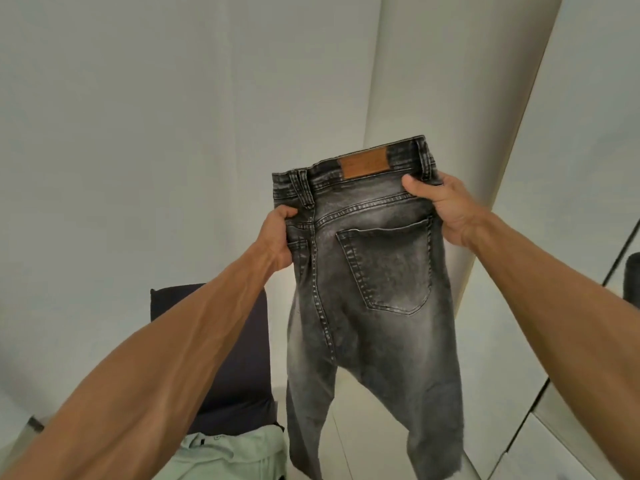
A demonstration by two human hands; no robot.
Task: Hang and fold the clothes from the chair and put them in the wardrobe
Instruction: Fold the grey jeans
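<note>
Left hand (277, 237) grips hanging grey jeans (374, 289) at ten o'clock, right hand (440, 209) at one o'clock; dark chair (239, 358) at eight o'clock.

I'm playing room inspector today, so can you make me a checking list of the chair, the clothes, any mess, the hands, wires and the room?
Surface: no table in view; dark upholstered chair stands against the wall.
Job's things: faded grey denim jeans held up in the air, back side to the camera, brown patch on the waistband, legs hanging down; pale green garment lies on the chair seat.
Clutter: nothing seen.
Hands: left hand grips the jeans' left edge below the waistband; right hand grips their right edge near the waistband.
Cables: nothing seen.
Surroundings: plain white wall; white glossy panels on the right, probably the wardrobe.
</note>
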